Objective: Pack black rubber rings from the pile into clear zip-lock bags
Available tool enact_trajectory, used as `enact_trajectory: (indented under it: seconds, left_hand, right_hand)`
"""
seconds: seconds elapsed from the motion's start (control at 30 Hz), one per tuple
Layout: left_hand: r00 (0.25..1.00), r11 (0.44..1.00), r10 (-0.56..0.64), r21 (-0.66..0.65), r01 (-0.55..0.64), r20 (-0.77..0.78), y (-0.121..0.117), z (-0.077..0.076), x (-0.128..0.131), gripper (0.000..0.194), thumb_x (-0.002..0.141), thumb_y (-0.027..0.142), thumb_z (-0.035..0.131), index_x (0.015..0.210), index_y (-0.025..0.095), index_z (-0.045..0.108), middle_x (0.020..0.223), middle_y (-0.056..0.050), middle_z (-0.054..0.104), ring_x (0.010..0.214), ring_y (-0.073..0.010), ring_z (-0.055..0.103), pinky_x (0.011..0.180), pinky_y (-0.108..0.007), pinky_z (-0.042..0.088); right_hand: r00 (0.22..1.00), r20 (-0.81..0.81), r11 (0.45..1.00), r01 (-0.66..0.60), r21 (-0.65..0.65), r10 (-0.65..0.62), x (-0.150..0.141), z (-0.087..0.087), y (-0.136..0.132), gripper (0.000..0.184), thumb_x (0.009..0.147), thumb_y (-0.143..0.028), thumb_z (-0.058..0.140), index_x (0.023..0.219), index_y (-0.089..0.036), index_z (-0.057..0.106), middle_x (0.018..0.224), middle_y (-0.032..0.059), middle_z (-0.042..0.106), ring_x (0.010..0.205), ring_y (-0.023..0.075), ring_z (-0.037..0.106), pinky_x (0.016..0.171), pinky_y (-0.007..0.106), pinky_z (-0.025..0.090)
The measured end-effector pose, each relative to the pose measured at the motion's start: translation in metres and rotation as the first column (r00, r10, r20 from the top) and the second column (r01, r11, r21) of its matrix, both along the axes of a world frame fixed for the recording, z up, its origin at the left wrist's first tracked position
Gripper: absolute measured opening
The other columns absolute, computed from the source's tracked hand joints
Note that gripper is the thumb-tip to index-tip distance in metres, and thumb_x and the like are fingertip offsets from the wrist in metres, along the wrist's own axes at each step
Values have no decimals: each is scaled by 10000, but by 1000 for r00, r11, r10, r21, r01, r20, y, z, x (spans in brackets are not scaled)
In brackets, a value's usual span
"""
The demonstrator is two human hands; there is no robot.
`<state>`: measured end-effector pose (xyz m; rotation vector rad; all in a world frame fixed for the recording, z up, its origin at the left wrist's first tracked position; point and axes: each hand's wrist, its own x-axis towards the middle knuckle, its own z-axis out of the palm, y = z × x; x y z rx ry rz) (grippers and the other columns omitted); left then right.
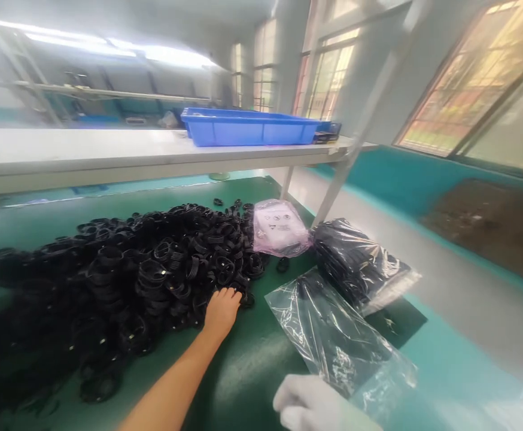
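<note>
A large heap of coiled black cables (154,263) covers the left and middle of the green table. At its right edge my bare left hand (223,308) reaches in, fingers bent down over a coiled black cable (246,300). My right hand (309,401), in a white glove, is low in the view with curled fingers; whatever may be inside them is hidden. Just beyond the glove lies a clear plastic bag (319,317), flat on the table. One loose black coil (283,264) sits apart from the heap.
A filled bag of black items (360,263) lies at the table's right edge, by a shelf post. Left of it is a pinkish printed plastic bag (279,227). A blue bin (252,129) stands on the white shelf (86,157) above the table's back.
</note>
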<state>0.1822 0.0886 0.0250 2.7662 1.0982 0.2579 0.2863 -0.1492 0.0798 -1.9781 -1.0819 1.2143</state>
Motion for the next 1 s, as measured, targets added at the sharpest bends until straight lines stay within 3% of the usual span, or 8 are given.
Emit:
enact_trajectory:
  seconds: [0.1,0.27,0.33,0.57,0.73,0.83,0.93,1.0]
  left_hand:
    - [973,929,177,-351,-116,147,-21,-7,-18,95,772,287,469,764,212,527,704,14,550,691,-137,506,639,-254,348]
    - [817,318,556,-947,-41,151,-69,-42,-27,292,698,441,478,588,201,355,463,74,404,400,-64,337,433,-203,249]
    - [788,225,602,-974,-11,130,-72,-48,-27,330,691,494,467,587,195,373,459,68,419,378,-55,321,411,-200,232]
    - [820,406,506,-913,44,265,-41,-31,-35,357,714,361,518,1040,221,554,897,-3,548,601,-60,480,537,-192,410]
    - [870,302,409,-940,158,277,-48,-35,-29,263,733,332,512,919,185,624,915,-16,527,698,-87,530,672,-243,473]
    - [878,329,403,-936,125,259,-54,-41,-30,253,746,315,492,919,183,622,880,-13,539,660,-92,540,648,-250,474]
    - [899,491,374,-871,18,229,-51,-38,-39,243,769,307,466,924,202,621,847,-9,566,649,-103,547,645,-253,461]
    - [901,684,379,-719,-119,211,-42,-31,-47,235,796,287,440,953,226,604,856,-4,576,713,-115,551,686,-252,445]
  right_hand:
    - [989,-139,994,62,88,-49,-6,-25,35,283,713,-291,473,951,-206,600,942,53,641,862,200,594,733,307,454]
    - [916,-381,974,186,129,-125,-12,-103,79,800,560,-306,625,1281,-136,323,1204,151,483,1069,251,500,893,389,408]
    - [856,-510,985,148,83,-86,-13,-118,87,771,556,-263,628,1261,-143,340,1092,124,531,975,238,547,832,403,448]
    - [590,-797,991,103,-83,-128,0,-95,91,662,617,-247,637,1227,-245,378,977,29,486,866,159,571,796,404,481]
    - [550,-814,982,121,-146,-188,-6,-91,97,435,682,-356,609,1073,-199,500,934,43,520,750,144,568,721,433,500]
    - [477,-858,981,83,-173,-192,-10,-92,98,389,743,-481,516,969,-164,532,871,46,531,718,150,571,704,452,494]
    - [473,-866,986,40,-160,-160,-8,-89,96,362,711,-391,575,999,-181,514,868,24,531,756,145,576,765,439,477]
    - [619,-771,986,38,-163,-152,-4,-87,96,405,670,-303,596,1047,-202,488,874,18,540,763,150,578,763,431,477]
